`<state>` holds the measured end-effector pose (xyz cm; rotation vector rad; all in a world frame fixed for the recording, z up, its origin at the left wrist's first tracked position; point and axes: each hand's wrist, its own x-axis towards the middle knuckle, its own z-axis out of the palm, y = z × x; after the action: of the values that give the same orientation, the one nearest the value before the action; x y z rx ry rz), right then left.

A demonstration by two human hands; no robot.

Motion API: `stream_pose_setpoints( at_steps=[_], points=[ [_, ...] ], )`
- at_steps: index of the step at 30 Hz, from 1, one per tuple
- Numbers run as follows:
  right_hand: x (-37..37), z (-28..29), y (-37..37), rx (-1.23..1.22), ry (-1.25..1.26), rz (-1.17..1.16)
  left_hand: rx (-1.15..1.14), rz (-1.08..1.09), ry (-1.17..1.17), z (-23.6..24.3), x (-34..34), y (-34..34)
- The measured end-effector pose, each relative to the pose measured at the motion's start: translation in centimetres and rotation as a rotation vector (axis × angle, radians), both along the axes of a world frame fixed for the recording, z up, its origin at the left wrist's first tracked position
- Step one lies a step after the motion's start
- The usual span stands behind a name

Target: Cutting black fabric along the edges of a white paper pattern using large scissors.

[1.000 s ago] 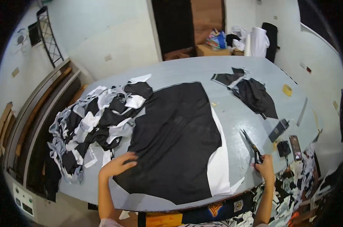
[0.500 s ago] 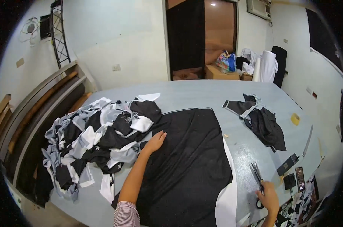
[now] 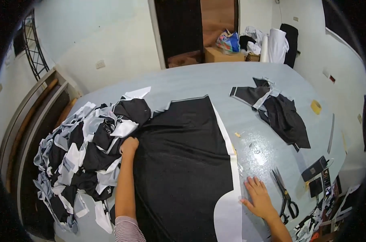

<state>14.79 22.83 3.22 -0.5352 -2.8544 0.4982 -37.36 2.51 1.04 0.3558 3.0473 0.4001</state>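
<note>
A large piece of black fabric (image 3: pixel 183 161) lies spread over the table in front of me. My left hand (image 3: pixel 129 146) is closed on its left edge, beside the pile of scraps. White paper or card (image 3: pixel 228 218) with a curved edge shows along the fabric's right side. My right hand (image 3: pixel 259 197) lies on the table with fingers spread, its thumb touching the edge of this white piece. Black-handled scissors (image 3: pixel 286 193) rest just right of that hand, blades pointing away from me.
A heap of black, grey and white fabric scraps (image 3: pixel 84 157) covers the left side. Dark cut pieces (image 3: pixel 280 113) lie at the far right. Near the right edge are yellow tape (image 3: pixel 316 107), a black box-shaped device (image 3: pixel 314 168) and a phone (image 3: pixel 326 181).
My right hand has let go of the scissors and moved left to the white piece's edge. My left hand has closed on the fabric's left edge, shifting it. The view has tilted down.
</note>
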Motion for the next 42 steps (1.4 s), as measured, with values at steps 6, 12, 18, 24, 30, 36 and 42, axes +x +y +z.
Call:
stream_pose_setpoints(
  at_steps=[6, 12, 18, 24, 30, 36, 42],
  points=[
    [-0.2, 0.0, -0.4, 0.004, 0.009, -0.031, 0.12, -0.416, 0.372, -0.5, 5.4, 6.9],
    [-0.1, -0.1, -0.4, -0.02, 0.049, -0.033, 0.215, 0.139, 0.104, -1.0, 5.6, 5.2],
    [0.0, -0.6, 0.0, -0.015, 0.064, -0.061, 0.128, -0.104, 0.238, 1.1, 7.6, 5.2],
    [0.3, -0.7, 0.0, 0.03, 0.089, -0.066, 0.272, -0.646, 0.506, 0.3, 13.0, 19.1],
    [-1.0, -0.7, -0.4, 0.035, 0.113, -0.056, 0.168, -0.422, 0.272, -2.6, 9.4, 29.3],
    [-0.7, -0.8, -0.2, 0.004, 0.191, -0.02, 0.412, -0.602, 0.526, -1.1, 8.2, 32.3],
    [0.0, 0.2, 0.6, 0.095, -0.013, -0.033, 0.141, -0.538, 0.315, -3.0, 13.2, 29.5]
  ],
)
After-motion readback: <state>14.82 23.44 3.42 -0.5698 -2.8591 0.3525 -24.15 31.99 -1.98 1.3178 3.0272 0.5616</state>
